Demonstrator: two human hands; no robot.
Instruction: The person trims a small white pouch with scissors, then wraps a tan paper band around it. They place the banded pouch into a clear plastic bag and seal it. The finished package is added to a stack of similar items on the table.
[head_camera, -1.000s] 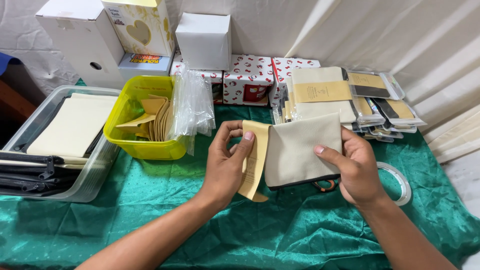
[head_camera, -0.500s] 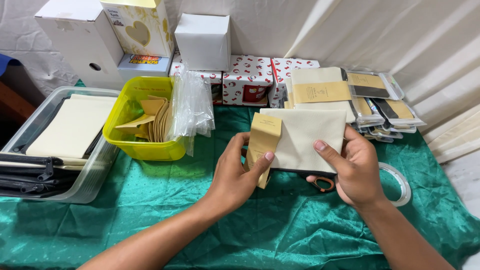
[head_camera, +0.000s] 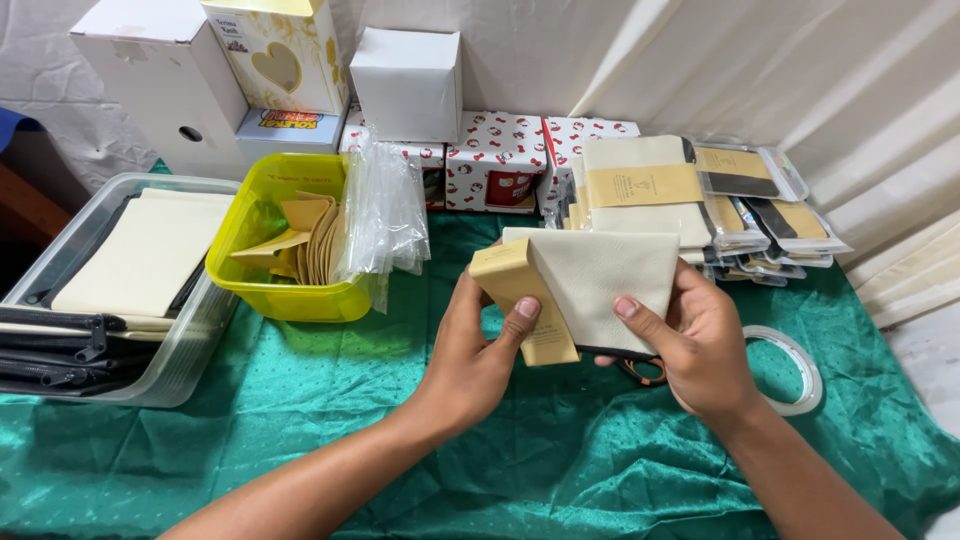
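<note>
Scissors (head_camera: 643, 370) mostly behind right hand (head_camera: 700, 350)

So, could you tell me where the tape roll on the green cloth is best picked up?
Pinch the tape roll across its near right rim, coming from above: it lies flat, the ring is thin, and the right hand covers its left edge.

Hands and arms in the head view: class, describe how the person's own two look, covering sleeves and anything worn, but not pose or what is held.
Both forearms are bare up to the picture's lower edge, with no sleeves in view. The left hand and the right hand wear no gloves; no rings, watch or bracelets show. The fingernails are short and unpainted. No markings can be seen.
</note>
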